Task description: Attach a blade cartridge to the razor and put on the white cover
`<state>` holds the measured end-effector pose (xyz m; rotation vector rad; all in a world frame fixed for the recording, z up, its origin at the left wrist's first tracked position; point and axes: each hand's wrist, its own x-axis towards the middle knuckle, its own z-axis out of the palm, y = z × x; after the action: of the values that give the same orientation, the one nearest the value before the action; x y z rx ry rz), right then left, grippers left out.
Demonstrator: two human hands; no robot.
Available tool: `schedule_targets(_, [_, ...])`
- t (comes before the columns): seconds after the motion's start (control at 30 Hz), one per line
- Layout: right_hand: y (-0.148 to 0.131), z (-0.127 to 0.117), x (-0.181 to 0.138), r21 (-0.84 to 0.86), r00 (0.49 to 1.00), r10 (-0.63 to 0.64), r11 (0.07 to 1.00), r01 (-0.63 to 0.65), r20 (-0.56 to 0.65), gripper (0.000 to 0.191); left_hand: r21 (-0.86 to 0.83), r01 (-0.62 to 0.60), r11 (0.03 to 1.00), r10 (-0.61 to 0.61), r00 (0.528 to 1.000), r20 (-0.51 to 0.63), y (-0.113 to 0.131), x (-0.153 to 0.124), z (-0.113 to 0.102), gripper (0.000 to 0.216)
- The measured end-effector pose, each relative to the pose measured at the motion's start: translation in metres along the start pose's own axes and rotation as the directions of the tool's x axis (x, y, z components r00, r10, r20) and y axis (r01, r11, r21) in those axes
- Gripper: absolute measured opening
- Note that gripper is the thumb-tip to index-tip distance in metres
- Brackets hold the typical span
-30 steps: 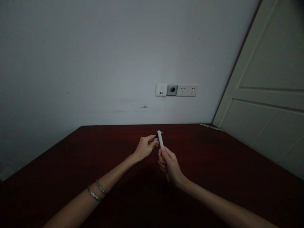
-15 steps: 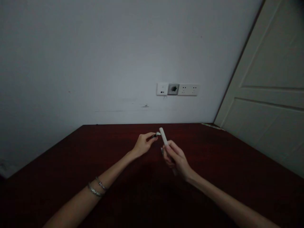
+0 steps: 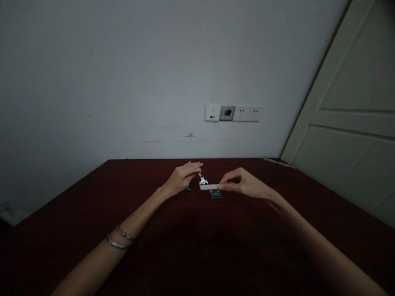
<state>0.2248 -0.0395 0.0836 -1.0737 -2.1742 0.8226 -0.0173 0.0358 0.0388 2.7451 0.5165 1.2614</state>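
My left hand (image 3: 180, 179) is closed on a thin dark tool with a shiny metal tip (image 3: 202, 179), whose other end pokes out below the hand. My right hand (image 3: 243, 184) pinches one end of a short white stick-shaped part (image 3: 209, 187), held level just above the dark red table (image 3: 197, 246). The metal tip touches the left end of the white part. A small dark rectangular piece (image 3: 216, 195) lies on the table right under the white part. Two bracelets (image 3: 119, 239) sit on my left forearm.
A white wall stands behind the table, with a row of sockets and switches (image 3: 233, 113). A pale door (image 3: 352, 123) rises at the right. A thin light strip (image 3: 277, 163) lies at the table's far right corner.
My right hand has turned the white part from upright to level and moved right and away. The small dark piece now shows on the table. My left hand has shifted slightly away.
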Motion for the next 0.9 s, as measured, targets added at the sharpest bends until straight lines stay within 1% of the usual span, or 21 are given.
schedule_targets(0.13, [0.009,-0.004,-0.001,-0.004,0.999,0.017,1.000,-0.018,-0.028,0.021,-0.002,0.012,1.000,-0.012,0.999,0.033,0.001,0.000,-0.002,0.026])
schedule_targets(0.3, [0.003,0.005,0.000,0.010,0.997,-0.081,0.997,0.081,-0.018,0.020,-0.008,0.015,1.000,-0.014,0.997,0.074,-0.002,-0.003,0.000,0.029])
schedule_targets(0.4, [0.008,0.003,0.000,-0.026,0.996,-0.086,0.996,0.085,-0.037,0.020,0.004,0.004,1.000,-0.004,0.995,0.095,-0.002,-0.002,-0.001,0.030])
schedule_targets(0.53, [0.016,-0.004,-0.002,-0.062,0.994,-0.078,0.995,0.073,-0.079,0.019,0.018,0.014,1.000,-0.015,0.997,0.072,-0.002,-0.002,-0.003,0.032])
schedule_targets(0.7, [0.011,0.003,0.000,-0.053,0.985,-0.163,0.986,0.160,-0.059,0.019,0.000,-0.005,1.000,0.005,0.997,0.078,0.001,-0.002,-0.002,0.029])
schedule_targets(0.77, [0.015,0.000,-0.001,-0.069,0.985,-0.150,0.987,0.144,-0.089,0.018,-0.019,0.005,1.000,-0.004,0.999,0.038,0.002,-0.002,-0.002,0.027])
schedule_targets(0.83, [0.018,-0.006,-0.002,-0.082,0.983,-0.104,0.992,0.092,-0.151,0.018,-0.037,0.024,0.999,-0.025,1.000,-0.010,0.002,-0.001,-0.002,0.024])
schedule_targets(0.9, [0.017,-0.008,-0.003,-0.082,0.979,-0.088,0.994,0.073,-0.187,0.017,-0.047,0.035,0.998,-0.037,0.999,-0.032,0.002,-0.001,-0.003,0.023])
